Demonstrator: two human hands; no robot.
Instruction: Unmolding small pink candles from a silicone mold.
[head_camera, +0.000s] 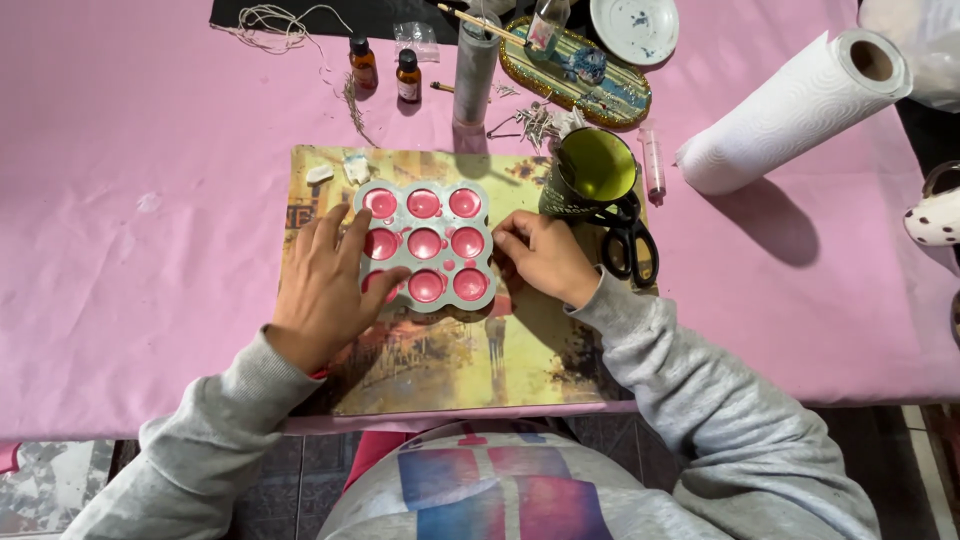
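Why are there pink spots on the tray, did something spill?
Yes, it looks so. Small pink drops sit on the grey mold tray between its filled cups, outside the wells. The left hand and right hand rest on its sides. White crumbs lie above it.

Both hands (325, 285) (545, 255) on a 9-cavity mould (425, 245) of pink wax.

Pink-clothed table (140, 200) (tiled floor (40, 490) below).
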